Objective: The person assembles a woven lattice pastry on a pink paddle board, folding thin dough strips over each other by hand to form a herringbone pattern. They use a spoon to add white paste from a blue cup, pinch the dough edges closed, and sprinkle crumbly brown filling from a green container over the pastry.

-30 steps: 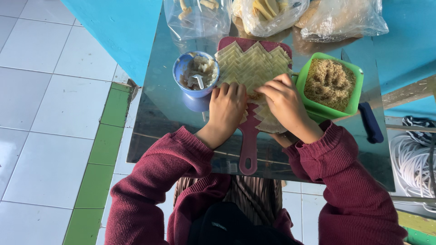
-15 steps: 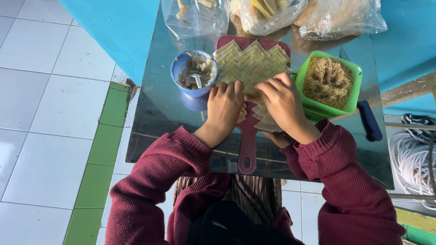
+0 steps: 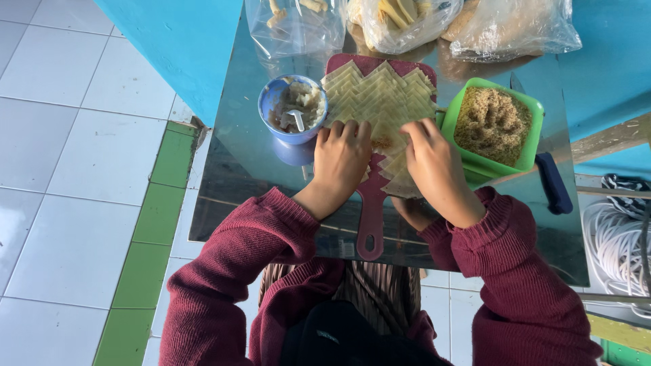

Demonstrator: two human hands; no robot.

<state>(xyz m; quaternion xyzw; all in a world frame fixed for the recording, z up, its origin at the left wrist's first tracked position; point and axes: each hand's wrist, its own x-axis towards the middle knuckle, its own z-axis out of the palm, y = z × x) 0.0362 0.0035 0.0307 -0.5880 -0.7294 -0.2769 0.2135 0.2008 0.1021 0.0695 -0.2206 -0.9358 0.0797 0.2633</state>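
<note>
Care with the thin pastry sheets (image 3: 380, 102) matters most here: they lie overlapped in a zigzag pattern on a dark red cutting board (image 3: 371, 203), and the nearest sheet, judged from how both hands press on it, is being folded or rolled around a small bit of filling. Doing this well likely calls for light, even pressure from the fingertips, keeping the edges lined up so the sheet does not tear or drag its neighbours out of place. The left hand (image 3: 341, 152) lies almost flat, fingers together and slightly curled, its tips resting on the near edge of the sheets; it grips nothing. The right hand (image 3: 434, 159) is loosely curled, fingertips down on the sheets just beside the left; whether it pinches a corner cannot be told. The board rests on a reflective counter (image 3: 230, 190). A blue cup (image 3: 293, 108) of pale mixture with a spoon stands just left of the board, a green bowl (image 3: 494, 125) of brown crumbs just right, and clear plastic bags (image 3: 407, 20) lie at the far edge
</note>
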